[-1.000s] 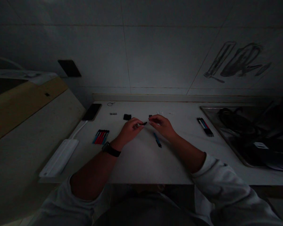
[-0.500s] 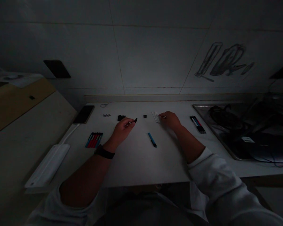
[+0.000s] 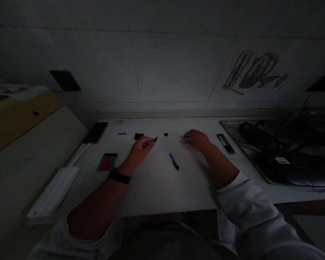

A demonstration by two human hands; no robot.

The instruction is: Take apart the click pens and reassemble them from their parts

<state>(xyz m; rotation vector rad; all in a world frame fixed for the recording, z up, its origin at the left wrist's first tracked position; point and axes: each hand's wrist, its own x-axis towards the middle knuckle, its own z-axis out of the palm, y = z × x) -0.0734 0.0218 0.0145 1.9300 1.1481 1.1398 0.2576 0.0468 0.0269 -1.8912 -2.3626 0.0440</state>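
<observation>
My left hand [image 3: 141,147] is closed around a small black pen part [image 3: 155,139], whose dark tip sticks out past the fingertips. A thin pale piece shows between the same fingers. My right hand [image 3: 197,139] is pinched down at the right side of several thin pale pen refills [image 3: 178,135]; what its fingertips hold, if anything, is too dark to make out. Between the hands lies a tiny black square piece [image 3: 165,134]. Nearer to me rests a blue pen barrel [image 3: 173,159] with a black clip. Just behind my left hand sits a row of small black parts [image 3: 139,136].
Small springs [image 3: 122,133] and a wire loop [image 3: 119,122] lie back left. Red and blue pen barrels [image 3: 107,161] line up near my left wrist. A phone [image 3: 96,132] and white power strip [image 3: 53,191] border the left; pens [image 3: 225,143] and a metal-edged sink [image 3: 243,159] the right.
My right hand has shifted slightly at the refills, its fingers now lower and curled more. My left hand keeps its grip on the black part. The view has tilted a little.
</observation>
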